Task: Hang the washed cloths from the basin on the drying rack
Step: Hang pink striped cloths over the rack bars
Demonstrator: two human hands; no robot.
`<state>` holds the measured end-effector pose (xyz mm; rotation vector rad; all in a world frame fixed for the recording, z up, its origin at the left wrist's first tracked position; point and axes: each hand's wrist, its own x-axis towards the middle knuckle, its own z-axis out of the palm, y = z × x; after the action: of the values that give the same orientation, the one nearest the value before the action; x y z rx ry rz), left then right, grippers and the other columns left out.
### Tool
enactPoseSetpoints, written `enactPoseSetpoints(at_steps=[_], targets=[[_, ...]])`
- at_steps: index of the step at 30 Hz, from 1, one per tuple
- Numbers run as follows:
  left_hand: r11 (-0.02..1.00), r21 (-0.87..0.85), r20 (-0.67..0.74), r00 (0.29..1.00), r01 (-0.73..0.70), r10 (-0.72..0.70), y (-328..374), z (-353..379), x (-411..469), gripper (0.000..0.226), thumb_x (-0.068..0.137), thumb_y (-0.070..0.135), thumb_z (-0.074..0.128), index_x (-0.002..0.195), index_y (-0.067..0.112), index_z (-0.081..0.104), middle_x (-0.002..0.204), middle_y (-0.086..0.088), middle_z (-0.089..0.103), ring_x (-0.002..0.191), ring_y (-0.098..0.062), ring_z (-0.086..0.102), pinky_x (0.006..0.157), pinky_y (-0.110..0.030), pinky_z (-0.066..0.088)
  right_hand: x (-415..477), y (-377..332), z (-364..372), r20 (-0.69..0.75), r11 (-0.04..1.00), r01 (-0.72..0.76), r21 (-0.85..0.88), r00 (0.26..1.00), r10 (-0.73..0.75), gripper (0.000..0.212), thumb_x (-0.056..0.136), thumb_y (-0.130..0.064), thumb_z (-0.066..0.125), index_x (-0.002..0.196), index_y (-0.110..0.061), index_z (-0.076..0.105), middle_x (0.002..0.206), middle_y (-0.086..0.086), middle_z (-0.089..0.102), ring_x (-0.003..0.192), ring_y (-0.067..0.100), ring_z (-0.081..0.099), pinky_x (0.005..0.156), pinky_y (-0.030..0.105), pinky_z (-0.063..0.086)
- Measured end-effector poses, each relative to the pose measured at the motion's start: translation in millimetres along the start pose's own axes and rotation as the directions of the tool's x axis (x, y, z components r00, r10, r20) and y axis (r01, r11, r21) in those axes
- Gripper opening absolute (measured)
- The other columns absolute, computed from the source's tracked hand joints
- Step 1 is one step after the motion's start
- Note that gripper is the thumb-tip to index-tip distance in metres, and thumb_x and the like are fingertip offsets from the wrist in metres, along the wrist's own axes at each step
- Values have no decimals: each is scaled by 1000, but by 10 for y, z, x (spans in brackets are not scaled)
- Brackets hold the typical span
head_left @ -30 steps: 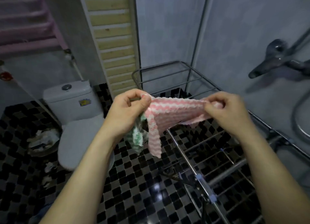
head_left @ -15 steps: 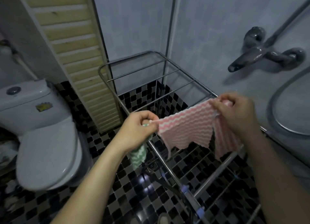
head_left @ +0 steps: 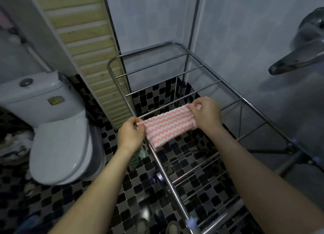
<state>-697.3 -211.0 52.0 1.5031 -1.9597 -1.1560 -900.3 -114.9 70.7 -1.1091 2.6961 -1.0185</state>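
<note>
The pink-and-white cloth [head_left: 168, 126], up in the air a moment ago, now lies draped over a rail of the drying rack [head_left: 172, 186], stretched between the left hand [head_left: 130, 135] pinching its near-left corner and the right hand [head_left: 206, 114] pinching its far-right one.

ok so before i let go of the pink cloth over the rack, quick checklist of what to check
1. Pink cloth stretched flat, not bunched: ok.
2. Left hand pinches its left corner: ok.
3. Right hand pinches its right corner: ok.
4. Top edge lined up along a rod of the drying rack: ok.
5. Enough cloth hanging behind the rod to balance it: cannot tell, the far side is hidden.
6. Green cloth hanging below the left hand held securely: cannot tell, the grip is hidden.
</note>
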Motion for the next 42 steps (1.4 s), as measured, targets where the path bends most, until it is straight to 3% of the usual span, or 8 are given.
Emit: enactPoseSetpoints(at_steps=[8, 15, 18, 22, 31, 35, 38, 42], targets=[[959, 265, -37, 993, -102, 116, -58, 70, -29, 25, 91, 16, 61, 115, 25, 59, 108, 4, 63, 82, -10, 54, 63, -25, 40, 46, 152, -106, 35, 972, -177, 157, 984, 173, 21, 89, -11, 57, 104, -11, 72, 107, 6, 69, 101, 22, 63, 86, 28, 48], [766, 501, 287, 913, -401, 290, -63, 175, -369, 26, 90, 37, 62, 116, 33, 65, 115, 12, 63, 95, -5, 60, 78, -21, 50, -192, 499, -494, 247, 904, -385, 188, 909, 336, 19, 87, -14, 61, 70, -16, 69, 72, 2, 63, 70, 12, 56, 60, 25, 41], [749, 541, 279, 921, -384, 271, -47, 203, -352, 26, 93, 36, 59, 118, 31, 65, 113, 9, 69, 94, -7, 65, 77, -22, 51, -242, 533, -291, 389, 909, -407, 89, 855, 344, 9, 89, -22, 64, 89, -17, 72, 95, -2, 66, 80, 10, 57, 71, 28, 47], [767, 543, 274, 936, -341, 222, -15, 227, -349, 26, 94, 36, 56, 118, 28, 66, 106, 7, 72, 93, -9, 67, 82, -27, 52, -274, 512, -20, 486, 888, -435, 149, 814, 317, 37, 86, -28, 68, 116, -7, 65, 109, 3, 65, 95, 15, 60, 86, 36, 51], [804, 516, 271, 947, -295, 173, -67, 218, -349, 27, 94, 34, 57, 119, 28, 65, 110, 6, 71, 100, -10, 66, 89, -30, 53, -266, 511, 100, 276, 911, -327, 252, 926, 257, 19, 88, -26, 67, 90, -8, 72, 87, 4, 69, 84, 18, 65, 77, 30, 49], [847, 461, 255, 953, -267, 162, -52, 174, -400, 33, 91, 32, 62, 124, 28, 62, 117, 5, 69, 104, -11, 65, 92, -31, 53, -221, 428, -5, 260, 980, -199, 24, 947, 186, 29, 87, -34, 67, 81, -6, 71, 69, -1, 62, 69, 16, 62, 53, 20, 37], [948, 268, 152, 979, -170, 132, 30, 19, -469, 22, 91, 28, 63, 113, 26, 67, 102, 4, 70, 73, -3, 66, 63, -17, 54, -214, 362, -336, 273, 989, -140, -48, 951, 148, 23, 85, -22, 68, 68, -13, 56, 67, 1, 57, 64, 17, 57, 52, 25, 39], [987, -150, 154, 985, -60, 83, 267, -215, -555, 17, 93, 27, 60, 80, 22, 69, 87, 15, 69, 66, 5, 59, 65, -19, 42, -307, 199, -782, 255, 985, -43, 167, 967, -1, 38, 78, 6, 55, 57, -19, 36, 57, -5, 41, 57, 12, 41, 51, 22, 32]])
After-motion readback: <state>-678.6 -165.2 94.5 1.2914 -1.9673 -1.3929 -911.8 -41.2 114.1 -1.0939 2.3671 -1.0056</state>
